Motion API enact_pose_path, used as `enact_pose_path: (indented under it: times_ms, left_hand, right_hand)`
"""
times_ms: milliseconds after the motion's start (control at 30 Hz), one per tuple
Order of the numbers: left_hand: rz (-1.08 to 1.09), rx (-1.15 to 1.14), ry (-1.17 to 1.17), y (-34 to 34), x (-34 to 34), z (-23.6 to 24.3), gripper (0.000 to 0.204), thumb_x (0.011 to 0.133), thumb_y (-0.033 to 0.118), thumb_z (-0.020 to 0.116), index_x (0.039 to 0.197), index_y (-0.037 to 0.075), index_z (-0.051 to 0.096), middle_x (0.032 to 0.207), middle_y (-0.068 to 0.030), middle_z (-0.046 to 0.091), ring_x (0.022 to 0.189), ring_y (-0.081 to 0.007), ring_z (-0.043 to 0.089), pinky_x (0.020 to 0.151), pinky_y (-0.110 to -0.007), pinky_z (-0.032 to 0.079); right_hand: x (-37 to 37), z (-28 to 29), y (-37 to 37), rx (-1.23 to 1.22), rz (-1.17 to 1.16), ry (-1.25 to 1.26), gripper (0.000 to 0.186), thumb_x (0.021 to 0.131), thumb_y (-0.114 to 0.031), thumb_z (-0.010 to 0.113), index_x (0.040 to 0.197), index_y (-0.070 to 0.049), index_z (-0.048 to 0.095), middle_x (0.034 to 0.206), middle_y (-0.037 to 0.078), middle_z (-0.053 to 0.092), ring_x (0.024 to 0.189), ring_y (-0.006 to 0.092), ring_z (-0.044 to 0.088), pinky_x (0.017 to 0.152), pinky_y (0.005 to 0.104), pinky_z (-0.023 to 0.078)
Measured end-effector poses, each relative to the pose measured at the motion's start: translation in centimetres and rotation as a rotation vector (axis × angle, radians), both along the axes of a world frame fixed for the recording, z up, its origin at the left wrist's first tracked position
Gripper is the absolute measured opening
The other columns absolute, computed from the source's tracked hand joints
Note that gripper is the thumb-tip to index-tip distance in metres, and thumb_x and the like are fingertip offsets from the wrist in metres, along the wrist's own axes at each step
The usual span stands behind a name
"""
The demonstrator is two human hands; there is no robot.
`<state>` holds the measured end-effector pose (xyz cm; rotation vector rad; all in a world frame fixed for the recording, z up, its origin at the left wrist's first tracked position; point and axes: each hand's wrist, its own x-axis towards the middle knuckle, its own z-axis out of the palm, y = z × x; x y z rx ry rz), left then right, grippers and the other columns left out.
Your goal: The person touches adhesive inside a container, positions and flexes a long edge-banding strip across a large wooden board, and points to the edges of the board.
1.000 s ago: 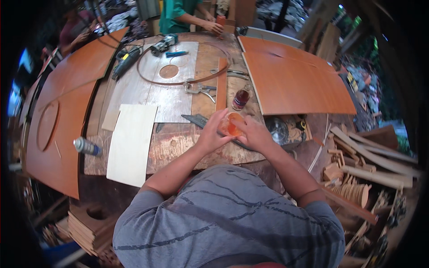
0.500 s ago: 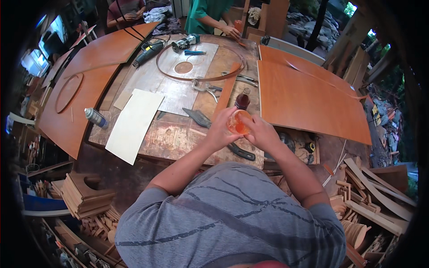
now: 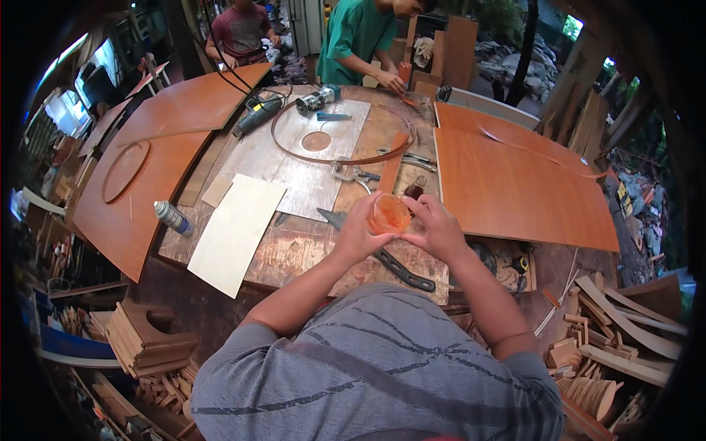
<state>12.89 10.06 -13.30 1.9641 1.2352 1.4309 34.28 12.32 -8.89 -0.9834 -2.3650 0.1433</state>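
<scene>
Both my hands are closed around a clear cup (image 3: pixel 388 214) with an orange substance inside, held above the near edge of the workbench. My left hand (image 3: pixel 359 234) grips its left side. My right hand (image 3: pixel 440 229) holds the right side, its thumb toward the near side of the cup. Just beyond the right fingers stands a dark brown bottle (image 3: pixel 416 187), partly hidden. Below the cup lies a dark tool with a slotted handle (image 3: pixel 404 272); my left hand and the cup cover its middle. A reddish-brown strip (image 3: pixel 392 170) lies beyond the cup.
The workbench (image 3: pixel 294 250) carries a pale panel (image 3: pixel 237 234), spray can (image 3: pixel 173 218), locking pliers (image 3: pixel 351 175), thin brown hoop (image 3: pixel 275 140) and power tools (image 3: pixel 318 100). Large orange-brown panels (image 3: pixel 522 184) flank it. A person in green (image 3: pixel 358 44) works at the far edge; another person (image 3: pixel 241 37) is behind.
My right fingers have shifted from over the cup's opening to its side, so the orange contents show more. Bench and surroundings sit lower in the picture. The person in green still works across the bench.
</scene>
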Motion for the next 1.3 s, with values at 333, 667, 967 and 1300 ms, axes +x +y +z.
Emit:
enact_pose_path:
  times_ms: [333, 667, 967, 1300]
  left_hand:
    - [0.039, -0.017, -0.001, 1.0, -0.1, 0.7, 0.088, 0.061, 0.02, 0.088, 0.135, 0.003, 0.045, 0.123, -0.0178, 0.055, 0.116, -0.0359, 0.052, 0.099, -0.042, 0.042]
    - [0.013, -0.113, -0.071, 1.4, 0.6, -2.3, 0.085, 0.065, 0.02, 0.087, 0.136, 0.002, 0.044, 0.127, -0.0194, 0.055, 0.119, -0.0335, 0.054, 0.101, -0.039, 0.042]
    - [-0.428, -0.494, -0.15, -0.3, 2.2, -5.1, 0.085, 0.071, 0.014, 0.085, 0.141, 0.003, 0.037, 0.132, -0.0145, 0.053, 0.124, -0.0232, 0.051, 0.105, -0.037, 0.041]
    - [-0.447, -0.505, 0.012, 0.5, -4.0, -9.9, 0.09, 0.068, 0.012, 0.086, 0.141, 0.002, 0.035, 0.134, -0.0122, 0.049, 0.123, -0.023, 0.051, 0.105, -0.039, 0.042]
  right_hand:
    - [1.5, 1.7, 2.4, 0.083, 0.11, -0.21, 0.06, 0.071, -0.038, 0.079, 0.122, -0.015, 0.06, 0.111, 0.012, 0.055, 0.103, 0.0331, 0.057, 0.087, 0.0439, 0.046]
    - [4.0, 1.2, 2.4, 0.064, 0.053, -0.067, 0.066, 0.071, -0.041, 0.081, 0.125, -0.012, 0.056, 0.116, 0.014, 0.055, 0.102, 0.0331, 0.058, 0.083, 0.0412, 0.048]
    - [6.1, -6.0, -3.4, -0.242, 0.013, 0.262, 0.09, 0.075, -0.028, 0.081, 0.147, -0.006, 0.032, 0.117, 0.013, 0.053, 0.092, 0.022, 0.057, 0.083, 0.0325, 0.05]
    - [14.4, -18.7, -2.4, -0.255, -0.552, 1.275, 0.062, 0.102, -0.015, 0.047, 0.154, -0.008, 0.014, 0.092, 0.0, 0.047, 0.071, 0.0056, 0.044, 0.063, 0.019, 0.04]
